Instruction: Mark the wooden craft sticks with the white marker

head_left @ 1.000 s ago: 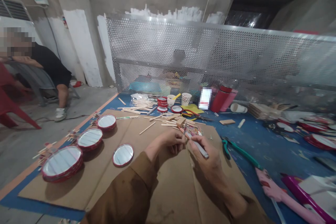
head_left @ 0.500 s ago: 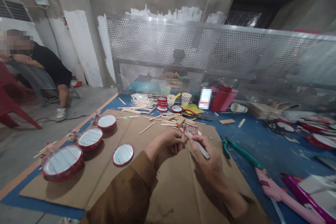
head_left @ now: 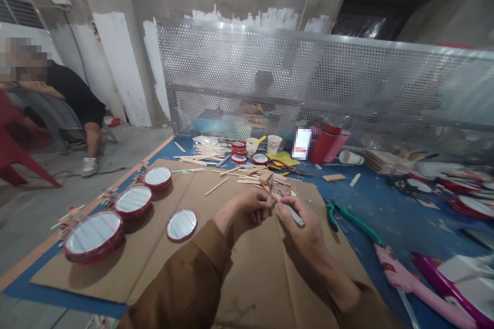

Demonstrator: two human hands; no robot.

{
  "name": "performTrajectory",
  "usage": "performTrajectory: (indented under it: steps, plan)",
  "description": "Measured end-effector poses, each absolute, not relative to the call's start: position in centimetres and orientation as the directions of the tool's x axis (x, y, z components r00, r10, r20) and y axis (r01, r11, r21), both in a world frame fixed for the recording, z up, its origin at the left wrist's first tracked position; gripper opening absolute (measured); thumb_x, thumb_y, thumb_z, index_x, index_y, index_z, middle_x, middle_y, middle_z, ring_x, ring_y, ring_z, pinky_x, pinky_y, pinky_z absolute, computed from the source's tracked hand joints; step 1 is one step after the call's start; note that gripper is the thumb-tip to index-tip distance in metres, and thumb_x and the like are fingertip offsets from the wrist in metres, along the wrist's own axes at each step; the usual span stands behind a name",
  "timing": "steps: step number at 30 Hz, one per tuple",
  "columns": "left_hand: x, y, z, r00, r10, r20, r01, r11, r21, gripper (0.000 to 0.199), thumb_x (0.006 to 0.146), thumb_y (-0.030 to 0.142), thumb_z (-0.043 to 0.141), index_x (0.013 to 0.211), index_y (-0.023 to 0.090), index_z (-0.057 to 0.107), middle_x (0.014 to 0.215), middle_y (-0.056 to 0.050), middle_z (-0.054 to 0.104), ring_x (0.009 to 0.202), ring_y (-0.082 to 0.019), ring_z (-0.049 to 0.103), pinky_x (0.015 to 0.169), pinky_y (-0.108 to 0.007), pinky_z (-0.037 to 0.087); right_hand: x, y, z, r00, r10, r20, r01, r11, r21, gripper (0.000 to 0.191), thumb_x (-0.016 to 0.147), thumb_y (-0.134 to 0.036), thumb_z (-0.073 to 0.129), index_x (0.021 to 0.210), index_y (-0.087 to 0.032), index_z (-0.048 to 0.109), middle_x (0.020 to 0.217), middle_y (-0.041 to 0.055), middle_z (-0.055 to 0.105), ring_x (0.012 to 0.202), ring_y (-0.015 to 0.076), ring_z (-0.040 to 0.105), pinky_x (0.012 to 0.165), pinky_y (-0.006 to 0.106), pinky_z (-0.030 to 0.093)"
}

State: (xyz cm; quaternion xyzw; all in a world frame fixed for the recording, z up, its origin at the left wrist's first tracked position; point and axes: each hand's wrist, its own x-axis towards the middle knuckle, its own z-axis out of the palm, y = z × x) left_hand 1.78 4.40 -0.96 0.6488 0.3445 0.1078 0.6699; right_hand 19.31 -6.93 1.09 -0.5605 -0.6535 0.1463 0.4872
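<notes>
My left hand (head_left: 249, 208) is closed around a thin wooden craft stick (head_left: 269, 191) that stands up from its fingertips. My right hand (head_left: 303, 229) grips a grey marker (head_left: 290, 214), its tip angled towards the stick. Just beyond the marker lies a small patterned paper piece (head_left: 283, 190), partly hidden by my fingers. Both hands are above a brown cardboard sheet (head_left: 247, 272). To the left of my hands lie several red-rimmed round mirrors, the nearest a single mirror (head_left: 181, 225). A stack of them (head_left: 92, 236) sits at the sheet's left side.
Loose craft sticks (head_left: 247, 175) lie beyond my hands. Green-handled pliers (head_left: 349, 223) rest to the right on a blue floor sheet (head_left: 397, 226). Red-handled scissors (head_left: 280, 166), cups and a red flask (head_left: 323, 146) stand further back. A seated person (head_left: 73, 97) is at far left.
The view has tilted slightly. My hands have shifted a little upward in the picture, and the marker now sits slightly closer to the stick.
</notes>
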Motion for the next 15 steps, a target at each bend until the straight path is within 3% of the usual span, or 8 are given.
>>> performTrajectory:
  steps: [9,15]
  plan:
    - [1.96,4.17,-0.43,0.71,0.615,-0.342,0.359,0.101,0.928,0.028,0.102,0.038,0.071,0.085,0.017,0.061,0.063,0.004,0.065,0.048,-0.01,0.064,0.055,-0.021,0.052,19.3,-6.65,1.02,0.145,0.859,0.491,0.576,0.331,-0.748,0.038,0.096,-0.059,0.064,0.097,-0.022,0.077,0.09,0.0092,0.084,0.08,0.0256,0.076,0.075,0.035,0.061]
    - [2.04,4.49,-1.09,0.716,0.61,-0.339,0.355,0.1,0.929,0.028,0.104,0.037,0.069,0.085,0.017,0.062,0.061,0.004,0.065,0.047,-0.01,0.064,0.053,-0.019,0.051,19.45,-6.79,1.35,0.142,0.875,0.463,0.577,0.307,-0.757,0.038,0.099,-0.059,0.063,0.089,-0.024,0.074,0.071,0.0027,0.073,0.065,0.0207,0.066,0.064,0.031,0.054]
